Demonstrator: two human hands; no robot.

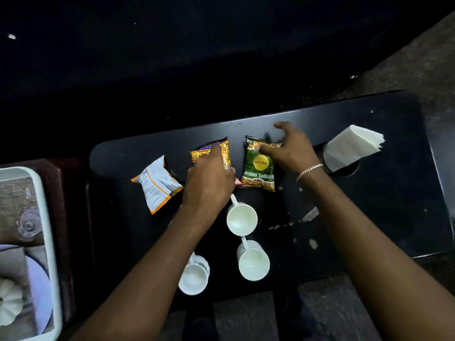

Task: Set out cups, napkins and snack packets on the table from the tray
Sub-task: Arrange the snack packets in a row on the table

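Observation:
Three snack packets lie in a row on the dark table (369, 205): a white-and-orange packet (157, 184) at the left, a yellow packet (222, 150) in the middle, a green packet (258, 168) at the right. My left hand (209, 180) grips the yellow packet from above. My right hand (290, 148) has its fingers spread, the thumb resting on the green packet's top edge. Three white cups stand nearer me: one (241, 219) below the packets, one (253, 264) behind it, one (193, 276) partly under my left forearm. Napkins (354, 143) stick out of a dark holder (344, 168).
A white tray (50, 242) sits on a low stand at the left, holding a clear glass (29, 225), a bluish plate and a white pleated object. White scraps (310, 215) dot the table's right half. Bare floor lies beyond the table's right corner.

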